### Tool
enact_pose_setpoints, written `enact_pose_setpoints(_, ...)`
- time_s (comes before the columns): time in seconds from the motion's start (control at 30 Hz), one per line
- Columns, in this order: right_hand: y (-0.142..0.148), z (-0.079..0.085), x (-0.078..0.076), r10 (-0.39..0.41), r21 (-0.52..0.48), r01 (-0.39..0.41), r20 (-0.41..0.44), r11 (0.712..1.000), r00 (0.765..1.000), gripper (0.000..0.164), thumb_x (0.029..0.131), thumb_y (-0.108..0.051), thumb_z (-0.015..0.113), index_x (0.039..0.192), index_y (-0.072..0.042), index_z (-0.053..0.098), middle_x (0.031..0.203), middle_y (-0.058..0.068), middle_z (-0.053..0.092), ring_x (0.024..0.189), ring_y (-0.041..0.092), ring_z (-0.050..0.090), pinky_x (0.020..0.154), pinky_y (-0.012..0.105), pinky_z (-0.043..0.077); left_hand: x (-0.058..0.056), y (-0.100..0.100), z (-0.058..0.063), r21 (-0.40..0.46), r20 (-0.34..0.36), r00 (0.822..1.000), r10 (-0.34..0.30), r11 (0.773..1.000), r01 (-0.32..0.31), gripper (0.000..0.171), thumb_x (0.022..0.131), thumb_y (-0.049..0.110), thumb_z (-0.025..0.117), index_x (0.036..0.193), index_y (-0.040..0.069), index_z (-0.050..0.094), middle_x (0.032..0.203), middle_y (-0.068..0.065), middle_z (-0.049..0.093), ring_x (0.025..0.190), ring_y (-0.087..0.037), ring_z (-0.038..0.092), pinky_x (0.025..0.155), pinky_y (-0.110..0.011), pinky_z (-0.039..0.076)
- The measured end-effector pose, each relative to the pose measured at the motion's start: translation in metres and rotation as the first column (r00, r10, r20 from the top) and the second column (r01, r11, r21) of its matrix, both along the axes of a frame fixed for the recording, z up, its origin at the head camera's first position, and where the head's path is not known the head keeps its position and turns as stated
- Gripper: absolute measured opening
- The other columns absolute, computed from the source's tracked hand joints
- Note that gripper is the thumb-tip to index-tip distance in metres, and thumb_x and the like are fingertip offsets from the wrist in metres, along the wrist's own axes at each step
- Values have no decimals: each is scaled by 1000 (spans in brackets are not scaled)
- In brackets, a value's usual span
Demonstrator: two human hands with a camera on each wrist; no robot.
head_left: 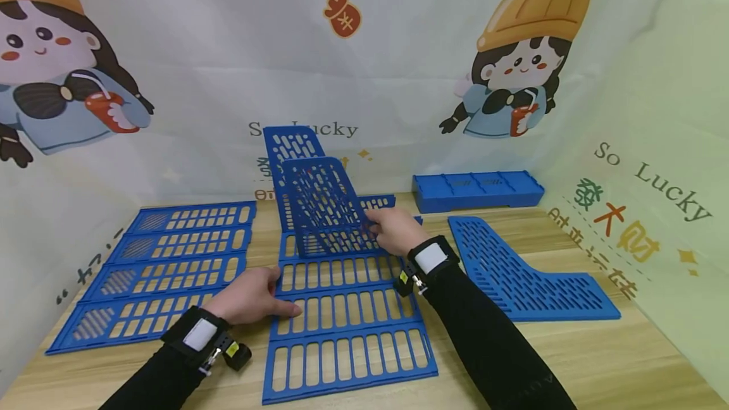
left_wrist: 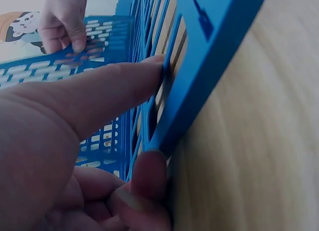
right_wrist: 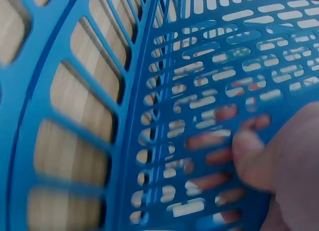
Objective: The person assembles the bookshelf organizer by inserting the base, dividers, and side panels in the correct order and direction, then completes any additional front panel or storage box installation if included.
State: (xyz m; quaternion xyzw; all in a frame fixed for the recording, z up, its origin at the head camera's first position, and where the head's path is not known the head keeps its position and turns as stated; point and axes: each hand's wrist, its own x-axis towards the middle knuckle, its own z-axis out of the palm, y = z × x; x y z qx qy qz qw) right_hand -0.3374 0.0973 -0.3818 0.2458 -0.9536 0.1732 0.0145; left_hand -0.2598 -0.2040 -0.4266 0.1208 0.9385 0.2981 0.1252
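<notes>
A blue plastic slotted panel [head_left: 353, 333] lies flat in the middle of the table, made of several joined sections. Two blue perforated divider panels stand upright on its far part, a front divider [head_left: 324, 207] before a taller-looking back divider [head_left: 285, 141]. My right hand [head_left: 395, 229] pinches the right edge of the front divider, thumb on the near face, fingers showing through the holes in the right wrist view. My left hand [head_left: 245, 296] grips the slotted panel's left edge, thumb [left_wrist: 117, 86] over the slots and other fingers curled at the edge.
Another blue slotted panel [head_left: 188, 263] lies at the left. An L-shaped perforated divider [head_left: 501, 271] lies flat at the right. A long blue box-like piece [head_left: 478, 198] sits at the back right, against the printed cloth backdrop [head_left: 398, 81]. The tabletop [head_left: 569, 359] is wood-grained.
</notes>
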Motion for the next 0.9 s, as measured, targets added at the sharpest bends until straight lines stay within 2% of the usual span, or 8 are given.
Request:
enact_pose_setpoints(0.13,-15,-1,-1,77,32,-75,-73,997,994,17,108,2,57,111,-8,70,97,11,76,76,21,58,71,31,39,0,-1,-1,8,-8,1000,-3,1000,3,48,88,43,93,109,8,68,73,-1,56,64,-16,47,59,-28,33)
enact_pose_setpoints(0.27,-22,-2,-2,53,21,-51,-86,998,995,18,107,3,58,99,-11,65,88,7,70,72,18,52,69,31,39,0,-1,-1,9,2,1000,12,1000,-12,52,88,43,93,115,6,69,74,-1,58,65,-17,49,59,-29,34)
enact_pose_setpoints(0.4,-26,0,-2,39,18,-38,-68,999,997,22,107,4,57,115,-11,72,97,11,77,73,19,58,76,32,46,-3,-3,-1,1,5,1000,9,1000,-9,61,87,43,93,126,2,68,75,-2,56,66,-18,47,59,-30,34)
enact_pose_setpoints(0.5,-28,2,-3,27,10,-27,-63,1000,998,31,108,3,55,130,-10,73,104,12,80,82,25,69,99,41,58,-6,-6,1,-5,-4,1000,6,1000,-6,63,87,44,93,126,2,67,74,-1,52,66,-17,46,59,-29,33)
enact_pose_setpoints(0.6,-28,1,-4,32,24,-30,-57,999,998,33,110,1,55,137,-10,72,112,14,82,94,31,76,118,52,53,-6,-6,1,3,0,1000,3,1000,-3,64,88,44,92,128,1,67,74,0,53,65,-17,46,58,-28,32)
enact_pose_setpoints(0.67,-25,0,-5,57,40,-55,-40,998,998,36,113,-3,55,145,-9,68,125,16,80,105,32,77,108,48,57,-4,-6,0,14,6,1000,17,1000,-17,76,88,43,92,141,-4,63,71,1,51,63,-16,44,57,-28,32)
enact_pose_setpoints(0.8,-5,4,-4,113,99,-113,4,989,994,42,115,-13,57,157,-8,60,147,16,72,129,33,73,112,51,56,-1,-4,-1,37,40,998,50,998,-51,96,88,41,93,157,-9,50,66,2,51,58,-15,41,54,-27,31)
enact_pose_setpoints(0.9,26,12,-3,71,162,-65,-31,985,997,33,113,-21,63,144,-10,70,132,12,78,120,30,74,108,52,54,-2,-1,1,58,49,998,49,997,-51,92,88,40,94,157,-3,53,68,1,59,59,-15,45,54,-28,32)
